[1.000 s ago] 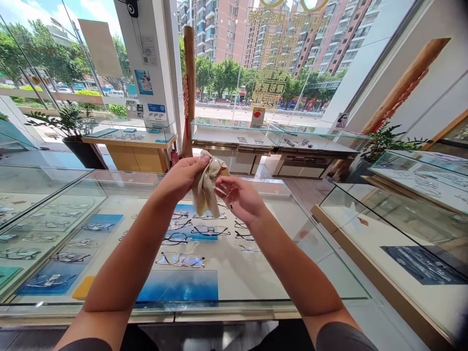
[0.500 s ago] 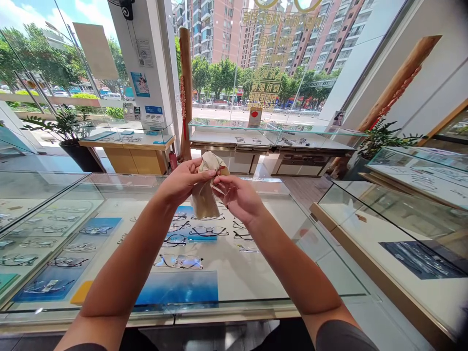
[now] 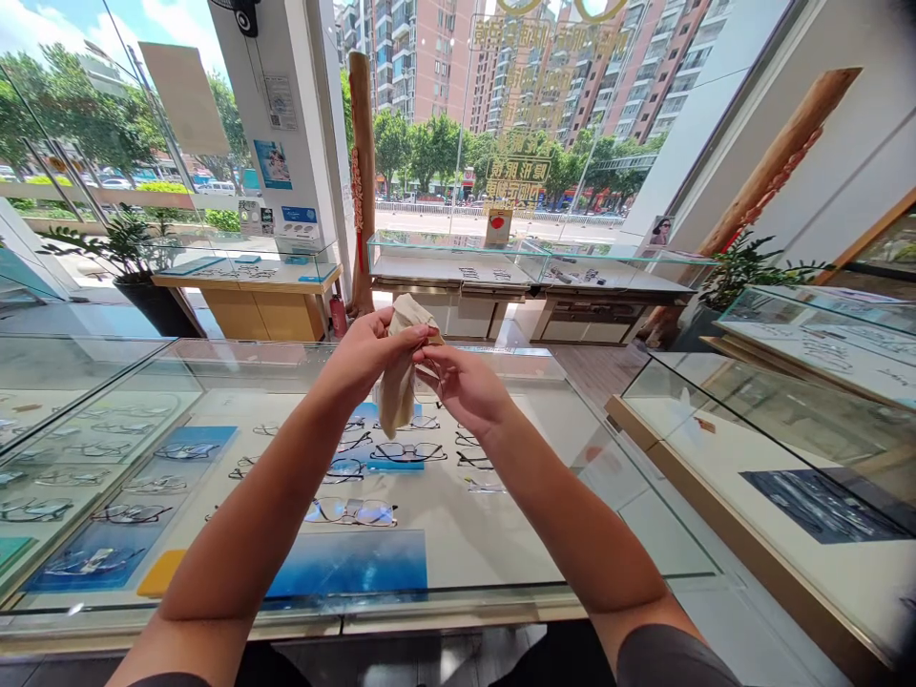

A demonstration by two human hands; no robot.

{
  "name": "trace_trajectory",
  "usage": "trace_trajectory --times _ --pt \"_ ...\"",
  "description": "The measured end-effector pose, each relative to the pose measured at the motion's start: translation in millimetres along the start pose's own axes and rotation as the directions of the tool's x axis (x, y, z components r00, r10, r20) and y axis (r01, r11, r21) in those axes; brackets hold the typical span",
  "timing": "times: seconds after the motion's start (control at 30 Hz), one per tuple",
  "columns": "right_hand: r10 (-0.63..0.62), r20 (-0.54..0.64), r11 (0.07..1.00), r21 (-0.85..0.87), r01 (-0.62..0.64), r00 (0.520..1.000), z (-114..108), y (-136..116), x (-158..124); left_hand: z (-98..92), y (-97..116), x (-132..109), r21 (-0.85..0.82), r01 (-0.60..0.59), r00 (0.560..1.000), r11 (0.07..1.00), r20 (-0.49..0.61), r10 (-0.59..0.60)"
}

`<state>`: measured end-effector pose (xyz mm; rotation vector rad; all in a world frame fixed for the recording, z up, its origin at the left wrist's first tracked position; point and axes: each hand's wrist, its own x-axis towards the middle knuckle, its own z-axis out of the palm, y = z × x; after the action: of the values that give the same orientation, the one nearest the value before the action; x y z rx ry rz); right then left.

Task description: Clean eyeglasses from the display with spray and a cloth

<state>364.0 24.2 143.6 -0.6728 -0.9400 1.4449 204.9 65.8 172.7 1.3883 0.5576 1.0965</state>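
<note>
A beige cleaning cloth hangs in folds from my left hand, whose thumb and fingers are closed on it above the glass counter. Right beside it, my right hand is closed in a pinch at the cloth's edge. Between its fingers shows a thin, dark reddish frame, which looks like part of a pair of eyeglasses. Cloth and fingers hide most of it. Both hands nearly touch. Under the counter glass below them lie several eyeglasses in rows.
The glass display counter spans the front, with a blue panel and a yellow piece inside. Another showcase stands at right. Further cases line the window, beside a wooden post and a potted plant.
The cloth has turned and bunched narrower, its lower end now hanging a little further left. Both hands stay nearly in place, the right one slightly left of before.
</note>
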Motion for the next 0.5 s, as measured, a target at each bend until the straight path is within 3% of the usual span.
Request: trace_trajectory --times 0.5 --pt "-0.058 0.035 0.986 -0.156 0.063 0.998 -8 -11 -1 -14.6 10 4 -0.035 0.077 0.996 0.996 -0.033 -0.078"
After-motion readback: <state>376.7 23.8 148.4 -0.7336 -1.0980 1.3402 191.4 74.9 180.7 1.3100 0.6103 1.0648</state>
